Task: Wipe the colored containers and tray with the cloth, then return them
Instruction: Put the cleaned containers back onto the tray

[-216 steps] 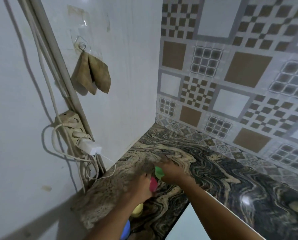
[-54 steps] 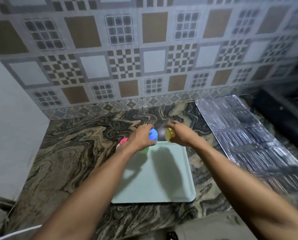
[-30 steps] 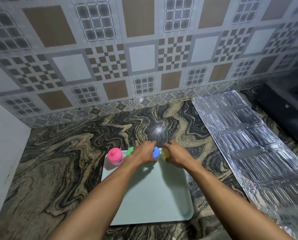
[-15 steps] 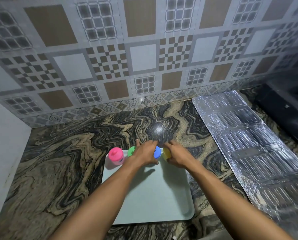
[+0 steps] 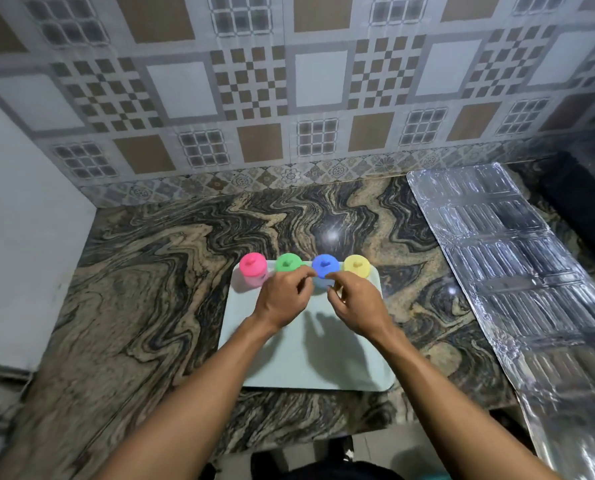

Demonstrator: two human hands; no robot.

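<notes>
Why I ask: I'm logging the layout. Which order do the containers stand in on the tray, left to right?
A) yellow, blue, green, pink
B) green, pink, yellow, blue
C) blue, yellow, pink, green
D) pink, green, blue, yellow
D: along the far edge of the tray stand the pink container, green container, blue container and yellow container, left to right.

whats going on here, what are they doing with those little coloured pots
A person is at a marble counter with a pale green tray on it. Four small pots stand in a row along its far edge: pink container, green container, blue container, yellow container. The left hand and right hand hover by the blue one, fingers loosely curled, gripping nothing. No cloth is in sight.
</notes>
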